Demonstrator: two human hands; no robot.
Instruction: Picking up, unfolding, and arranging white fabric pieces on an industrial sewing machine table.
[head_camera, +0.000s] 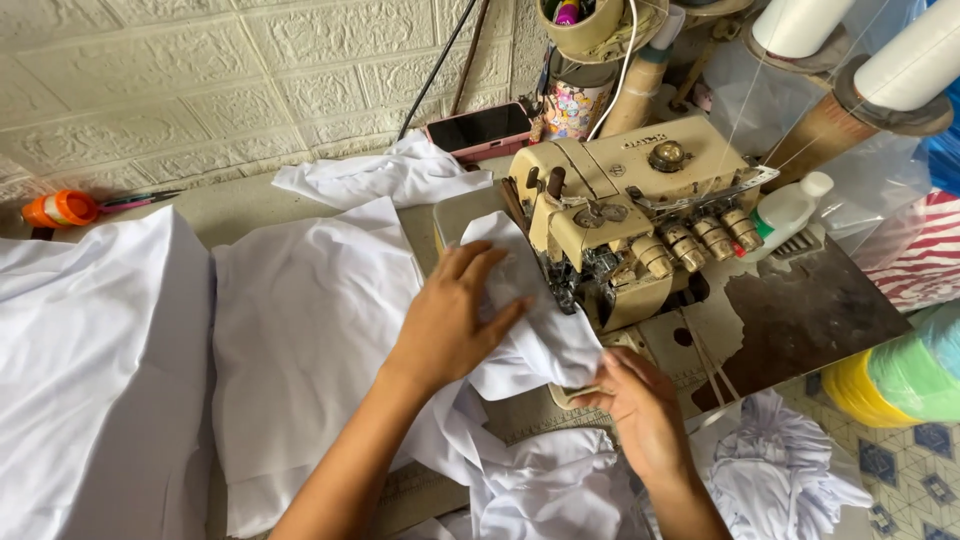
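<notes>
Tabletop white cloth (540, 340) lies under both hands.

Cream overlock sewing machine (625, 225) at centre of a worn table (800, 310). White fabric piece (530, 330) bunched against machine's front left, pressed flat by left hand (450, 320), pinched at lower edge by right hand (640, 405) just below machine. More white cloth (300, 330) spread left of machine. Pink phone (480, 130) behind machine. White bottle (790, 208) just right of machine; thread cones (905, 70) above right.
</notes>
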